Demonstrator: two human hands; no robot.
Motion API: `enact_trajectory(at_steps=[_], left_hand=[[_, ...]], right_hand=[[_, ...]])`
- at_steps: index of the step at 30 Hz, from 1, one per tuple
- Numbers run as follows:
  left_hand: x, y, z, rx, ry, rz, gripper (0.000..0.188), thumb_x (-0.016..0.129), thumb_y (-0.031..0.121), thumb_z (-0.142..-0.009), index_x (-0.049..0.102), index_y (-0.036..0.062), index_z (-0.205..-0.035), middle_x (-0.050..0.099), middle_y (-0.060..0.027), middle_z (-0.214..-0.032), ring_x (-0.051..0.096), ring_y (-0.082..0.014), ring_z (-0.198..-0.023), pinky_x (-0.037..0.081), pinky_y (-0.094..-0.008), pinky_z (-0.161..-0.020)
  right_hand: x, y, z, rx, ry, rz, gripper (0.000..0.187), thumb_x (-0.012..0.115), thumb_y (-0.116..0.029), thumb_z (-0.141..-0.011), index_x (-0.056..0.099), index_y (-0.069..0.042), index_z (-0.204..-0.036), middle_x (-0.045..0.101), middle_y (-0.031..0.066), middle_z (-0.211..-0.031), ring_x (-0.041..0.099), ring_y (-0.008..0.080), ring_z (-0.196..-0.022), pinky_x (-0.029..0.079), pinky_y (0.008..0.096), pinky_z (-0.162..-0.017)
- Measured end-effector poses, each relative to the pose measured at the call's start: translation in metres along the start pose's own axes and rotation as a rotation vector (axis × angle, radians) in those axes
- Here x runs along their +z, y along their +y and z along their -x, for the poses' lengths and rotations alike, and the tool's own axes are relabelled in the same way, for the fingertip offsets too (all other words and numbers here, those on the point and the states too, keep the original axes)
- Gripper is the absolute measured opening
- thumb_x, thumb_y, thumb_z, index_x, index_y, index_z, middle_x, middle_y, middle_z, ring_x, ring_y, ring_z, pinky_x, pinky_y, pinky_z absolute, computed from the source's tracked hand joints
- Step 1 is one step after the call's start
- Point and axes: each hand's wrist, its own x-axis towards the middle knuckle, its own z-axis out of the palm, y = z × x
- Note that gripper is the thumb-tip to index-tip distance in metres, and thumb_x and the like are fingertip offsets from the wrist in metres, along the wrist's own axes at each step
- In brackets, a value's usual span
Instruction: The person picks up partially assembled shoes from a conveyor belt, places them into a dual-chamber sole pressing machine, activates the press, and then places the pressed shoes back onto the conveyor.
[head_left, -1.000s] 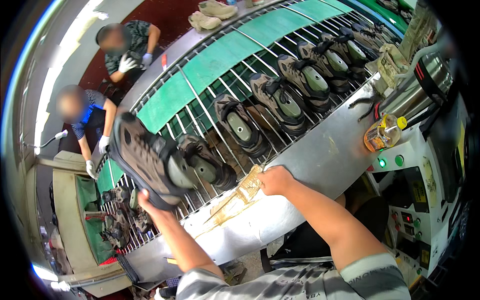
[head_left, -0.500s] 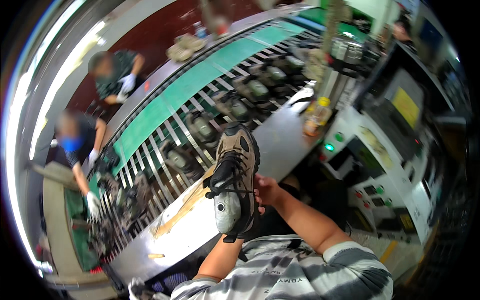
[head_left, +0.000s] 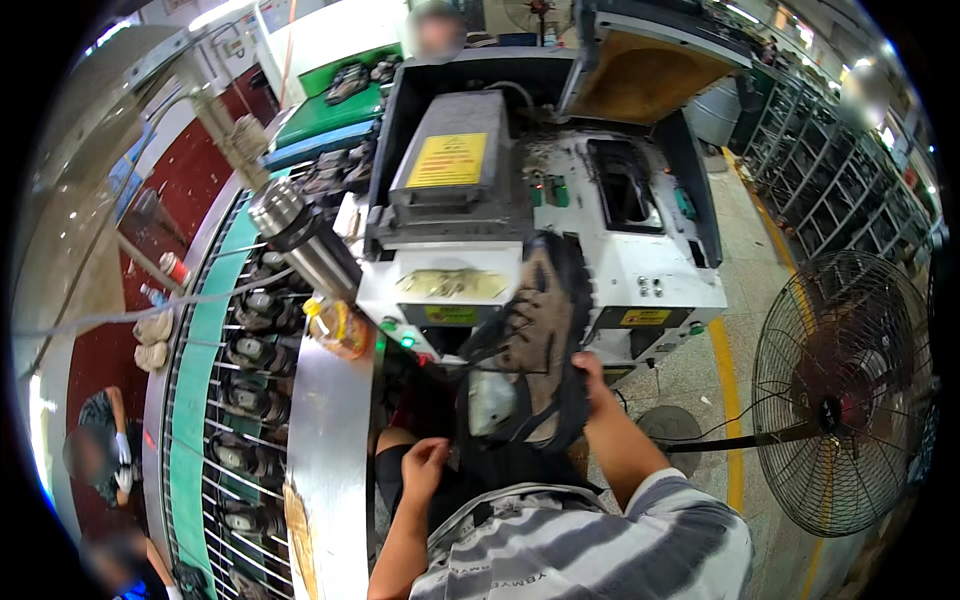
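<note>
A brown and black hiking shoe (head_left: 540,340) stands upright in front of me, toe pointing away. It has dark laces, and a grey shoe last (head_left: 491,402) shows in its opening. My right hand (head_left: 592,382) grips the shoe at its right side near the heel; some fingers are hidden behind it. My left hand (head_left: 427,466) is apart from the shoe, above my lap, with its fingers curled in and nothing visible in them. Beyond the shoe is a white and grey machine (head_left: 660,285) with a raised lid (head_left: 650,75) and a dark slot in its top.
At left, a conveyor (head_left: 200,430) carries several shoes beside a metal ledge (head_left: 335,450). A steel flask (head_left: 305,235) and a yellow-capped bottle (head_left: 338,328) stand by the machine. A large fan (head_left: 840,395) is at right, before shoe racks (head_left: 830,170). Co-workers (head_left: 100,450) are at far left.
My view has turned right, from the conveyor to the machine. The shoe has come round with my right hand and now stands before the machine. My left hand now shows, off the shoe.
</note>
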Motion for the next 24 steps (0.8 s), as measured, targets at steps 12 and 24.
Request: enact_trajectory(at_steps=[12, 24], left_hand=[[-0.047, -0.057, -0.011, 0.203, 0.526, -0.585, 0.008, 0.062, 0.007, -0.081, 0.067, 0.0000, -0.081, 0.064, -0.0096, -0.065, 0.062, -0.0165, -0.058, 0.049, -0.0300, -0.058], [-0.037, -0.056, -0.014, 0.146, 0.571, -0.462, 0.009, 0.061, 0.006, -0.080, 0.067, 0.0000, -0.081, 0.064, -0.0087, -0.064, 0.061, -0.0135, -0.059, 0.048, -0.0274, -0.058]], right_hand=[[0.016, -0.376, -0.051, -0.965, 0.722, 1.227, 0.087, 0.073, -0.016, -0.064, 0.042, -0.007, -0.145, 0.059, 0.0158, -0.125, 0.061, 0.0233, -0.104, 0.048, 0.0319, -0.091], [-0.047, -0.458, -0.218, -0.182, 0.933, 1.869, 0.098, 0.070, -0.044, -0.058, 0.044, -0.004, -0.142, 0.051, 0.0226, -0.138, 0.053, 0.0338, -0.124, 0.044, 0.0359, -0.100]])
